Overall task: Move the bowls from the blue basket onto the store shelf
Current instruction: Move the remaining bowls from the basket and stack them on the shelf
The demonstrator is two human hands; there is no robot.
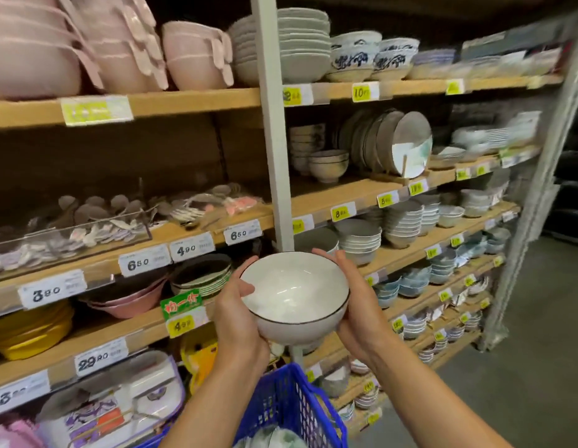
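Observation:
A white bowl with a thin dark rim is held up in front of the shelves, tilted toward me. My left hand grips its left side with the thumb over the rim. My right hand cups its right side, fingers curled round the far edge. Below my forearms sits the blue basket, with something pale and blurred at its bottom. Straight ahead, the store shelf carries matching white bowls stacked beside a white upright post.
Wooden shelves with price tags fill the view. Pink bowls sit top left, grey plates top centre, upright plates on a rack to the right. Stacked bowls crowd the lower shelves. Grey floor lies to the right.

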